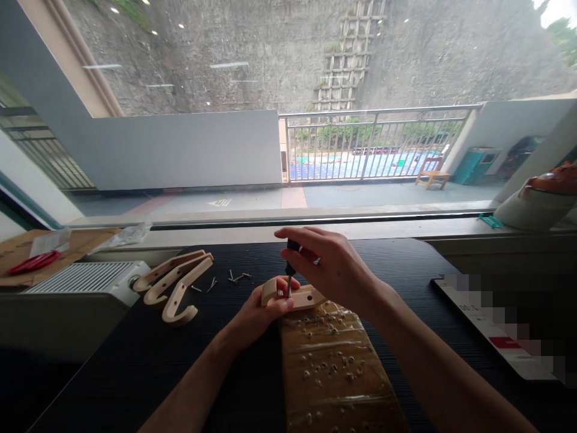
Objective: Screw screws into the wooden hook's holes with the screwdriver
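Note:
My right hand (pixel 331 255) grips the dark handle of a screwdriver (pixel 292 255), held nearly upright. The shaft points down at a pale wooden hook (pixel 304 299) lying across the far end of a tape-wrapped board (pixel 329 361). Around the curled end of that hook my left hand (pixel 265 307) is closed, thumb near the screwdriver's tip. Whether a screw sits under the tip is hidden by the fingers. A dark hole shows in the hook's flat part. Many small holes pit the board.
Several more wooden hooks (pixel 180 297) lie on the black table (pixel 234 385) at left, beside loose screws (pixel 232 276). A tablet-like device (pixel 500 337), partly blurred out, rests at right. Red-handled scissors (pixel 33 263) lie on cardboard beyond the radiator (pixel 90 278). A window stands behind.

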Demonstrator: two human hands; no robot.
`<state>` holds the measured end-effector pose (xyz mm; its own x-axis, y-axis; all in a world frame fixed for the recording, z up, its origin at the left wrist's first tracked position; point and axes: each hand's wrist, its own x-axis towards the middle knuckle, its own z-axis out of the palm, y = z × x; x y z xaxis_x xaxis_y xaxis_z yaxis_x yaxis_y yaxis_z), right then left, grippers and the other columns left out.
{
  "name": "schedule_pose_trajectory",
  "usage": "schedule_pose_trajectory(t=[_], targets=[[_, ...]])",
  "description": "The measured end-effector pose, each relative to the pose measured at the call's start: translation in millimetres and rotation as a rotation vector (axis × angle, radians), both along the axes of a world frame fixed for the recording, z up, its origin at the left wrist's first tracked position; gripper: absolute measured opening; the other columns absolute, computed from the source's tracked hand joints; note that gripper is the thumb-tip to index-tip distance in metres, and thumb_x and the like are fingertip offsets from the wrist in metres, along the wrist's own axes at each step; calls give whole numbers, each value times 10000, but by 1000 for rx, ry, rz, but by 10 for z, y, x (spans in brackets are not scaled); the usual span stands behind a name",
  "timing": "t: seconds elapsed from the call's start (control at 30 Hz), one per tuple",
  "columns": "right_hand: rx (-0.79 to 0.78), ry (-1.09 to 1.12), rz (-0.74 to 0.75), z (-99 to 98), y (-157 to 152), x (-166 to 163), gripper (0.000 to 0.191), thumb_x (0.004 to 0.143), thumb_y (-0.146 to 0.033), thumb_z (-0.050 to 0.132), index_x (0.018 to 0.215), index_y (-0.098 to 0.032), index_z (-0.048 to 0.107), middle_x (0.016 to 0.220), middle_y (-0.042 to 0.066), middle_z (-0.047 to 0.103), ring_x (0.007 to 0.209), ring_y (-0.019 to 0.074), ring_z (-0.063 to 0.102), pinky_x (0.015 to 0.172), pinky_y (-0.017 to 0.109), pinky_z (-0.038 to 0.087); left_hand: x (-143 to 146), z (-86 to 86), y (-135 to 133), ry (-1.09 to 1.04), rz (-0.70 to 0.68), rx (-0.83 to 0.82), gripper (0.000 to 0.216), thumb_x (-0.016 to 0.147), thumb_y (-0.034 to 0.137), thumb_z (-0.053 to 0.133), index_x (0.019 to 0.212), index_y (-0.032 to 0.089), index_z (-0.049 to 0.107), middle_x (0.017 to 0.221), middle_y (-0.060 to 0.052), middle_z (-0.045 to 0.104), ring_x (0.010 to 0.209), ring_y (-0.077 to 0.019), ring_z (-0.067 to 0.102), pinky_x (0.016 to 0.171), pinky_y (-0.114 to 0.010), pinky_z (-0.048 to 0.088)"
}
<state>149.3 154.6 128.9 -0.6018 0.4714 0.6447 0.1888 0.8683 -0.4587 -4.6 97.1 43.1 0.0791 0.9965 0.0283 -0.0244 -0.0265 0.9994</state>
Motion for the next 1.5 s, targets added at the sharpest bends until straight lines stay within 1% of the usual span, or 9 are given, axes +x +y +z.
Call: schedule_pose_trajectory(t=[0.1,0.27,0.53,0.77,1.03,1.13,1.23,1.43,1.5], targets=[[-10,-1,-3,6,-2,9,295,855,-205,475,1118,-145,593,870,51,633,631,85,519,588,218,405,-5,-13,2,7,16,0,176,677,300,627,714,168,517,942,-33,581,825,-177,509,721,-252,387],[-40,-41,54,32,-18,47,346,856,-169,452,1188,-147,548,852,43,642,623,81,535,584,212,404,-22,66,-29,15,-64,-8,117,730,260,603,758,167,538,958,-22,581,818,-157,515,724,-237,392],[-11,-27,-14,30,-2,28,285,840,-242,522,1099,-159,606,827,35,658,607,87,541,580,214,407,6,18,-17,-6,3,-19,149,696,267,625,728,161,526,974,-45,586,883,-191,515,787,-276,398],[-45,-51,82,80,-36,79,322,855,-174,473,1162,-165,567,927,44,657,692,101,577,637,220,429,-18,77,-30,-7,-44,-25,133,717,266,615,765,169,539,942,-29,586,836,-170,519,744,-249,397],[-20,-54,2,49,-42,24,310,850,-208,494,1144,-158,577,868,42,639,660,101,539,609,228,400,-28,72,-41,-9,-48,-43,138,726,263,615,808,167,557,853,-9,603,803,-164,526,739,-246,398],[-37,-86,58,63,-70,33,361,870,-191,436,1220,-159,516,865,42,637,657,99,539,616,233,397,-31,57,-37,-26,-49,-74,191,727,259,623,881,161,565,916,-27,618,872,-190,535,792,-270,398],[-32,-97,92,65,-64,45,372,885,-195,408,1244,-160,499,840,40,640,667,101,545,623,236,393,-23,57,-35,-40,-46,-55,158,728,248,620,845,159,560,939,-30,606,876,-183,533,787,-259,399],[-5,-52,-53,12,9,23,317,872,-233,456,1156,-156,574,770,34,637,604,93,514,564,228,368,-16,57,-29,25,-29,-16,152,715,279,610,796,164,553,992,-49,587,896,-199,527,785,-275,405],[-7,-64,-49,22,-1,30,320,871,-231,454,1159,-162,573,779,33,641,598,92,510,566,228,371,-18,55,-24,30,-20,-10,152,706,285,617,779,167,555,974,-41,590,868,-192,526,767,-270,401]])
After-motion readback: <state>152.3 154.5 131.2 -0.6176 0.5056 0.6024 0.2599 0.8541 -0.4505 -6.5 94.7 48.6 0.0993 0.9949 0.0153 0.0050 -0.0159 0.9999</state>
